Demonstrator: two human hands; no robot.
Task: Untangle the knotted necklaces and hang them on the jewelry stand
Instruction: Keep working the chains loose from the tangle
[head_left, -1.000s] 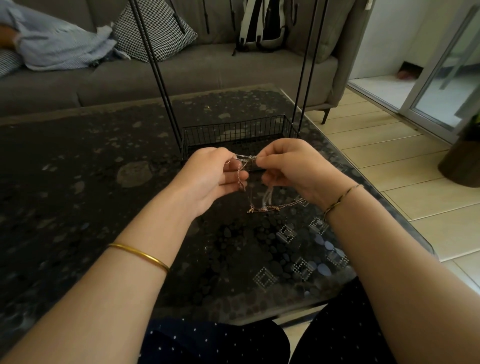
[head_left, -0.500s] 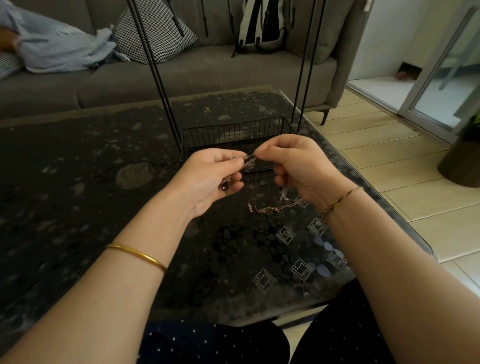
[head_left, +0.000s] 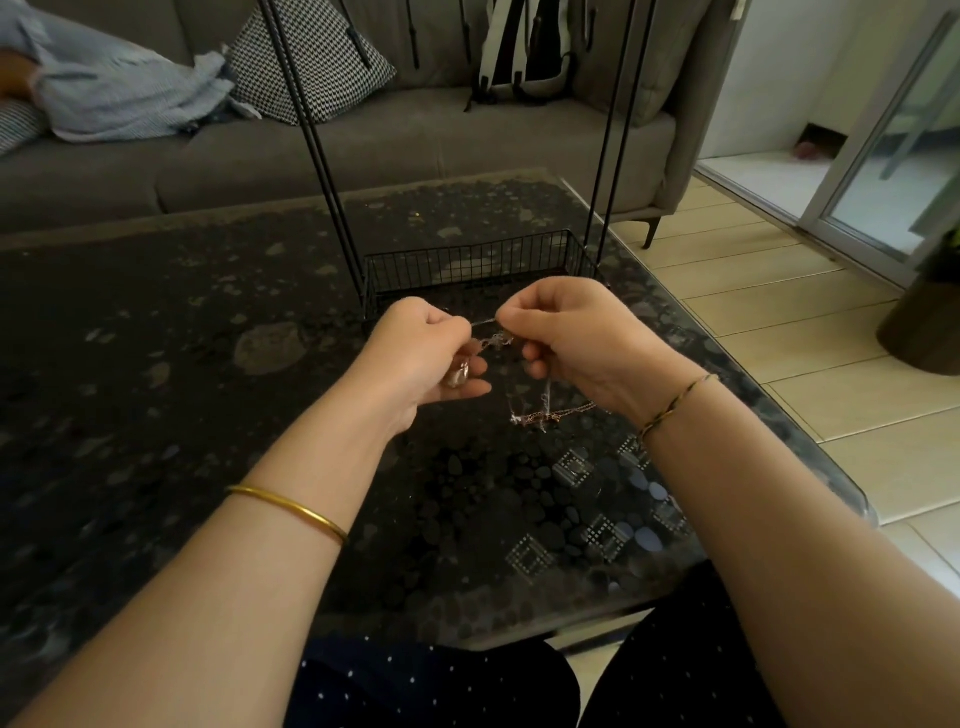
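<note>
My left hand (head_left: 423, 353) and my right hand (head_left: 576, 338) hold a tangle of thin necklaces (head_left: 496, 340) between them, above the dark table (head_left: 208, 364). Each hand pinches a short taut stretch of chain at finger and thumb. A pinkish pendant (head_left: 458, 375) lies against the lower fingers of my left hand. Loose chain ends (head_left: 545, 415) hang below my right hand, close to the tabletop. The black wire jewelry stand (head_left: 467, 262) is just behind my hands, with a mesh tray base and tall thin legs rising out of view.
A grey sofa (head_left: 363, 150) with a houndstooth cushion (head_left: 311, 62), a crumpled cloth and a backpack runs behind the table. The table's glass edge (head_left: 810, 447) is to my right, with tiled floor, a dark pot (head_left: 924, 322) and a sliding door beyond.
My hands have moved slightly apart, stretching a short piece of chain between them. The pendant now sits in my left hand's lower fingers. The hanging ends stay about where they were.
</note>
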